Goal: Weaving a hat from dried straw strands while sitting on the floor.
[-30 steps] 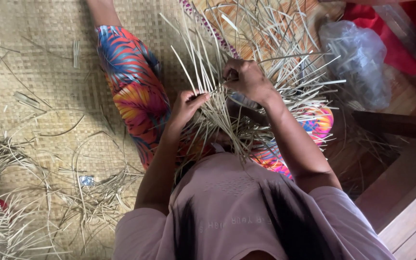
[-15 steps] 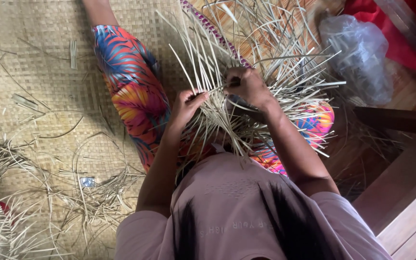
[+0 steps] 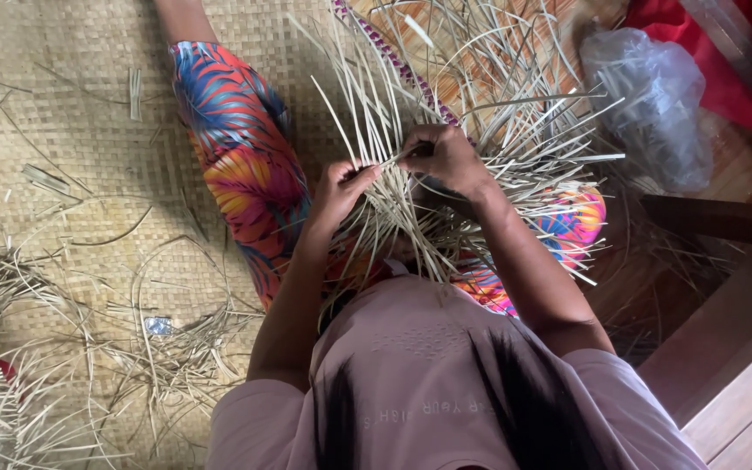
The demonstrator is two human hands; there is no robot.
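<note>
On the floor, seen from above the seated person:

Mat: a woven straw mat (image 3: 63,165) covers the floor from 12 o'clock round through 9 to 7 o'clock, its plaited squares plain to see.

Boards: dark wooden boards (image 3: 733,365) run along the 4 to 5 o'clock corner.

Shirt: a dusty pink shirt (image 3: 428,383) fills the bottom at 6 o'clock, with dark hair hanging over it.

Legs: trousers (image 3: 237,165) in bright red, blue and orange stretch from the centre toward 11 o'clock; the other knee shows at 3 o'clock beneath the strips.

Weaving: a half-made piece of pale straw strips (image 3: 446,148) rests on the lap just above centre, its loose ends fanning out toward 12, 1 and 3 o'clock.

Bag: a crumpled clear plastic bag (image 3: 654,96) lies at 2 o'clock, beside red cloth (image 3: 741,52) in the corner.

Scraps: loose straw cuttings (image 3: 71,365) lie heaped at 8 o'clock, well apart from the weaving.

Left hand: the left hand (image 3: 341,187) sits just left of centre, fingers curled and pinching one thin strip at its tip.

Right hand: the right hand (image 3: 446,157) sits just right of it, near but apart, fingers bent down and gripping strips of the weaving.

Wrapper: a small silvery scrap (image 3: 157,325) lies at 8 o'clock among the cuttings.
</note>
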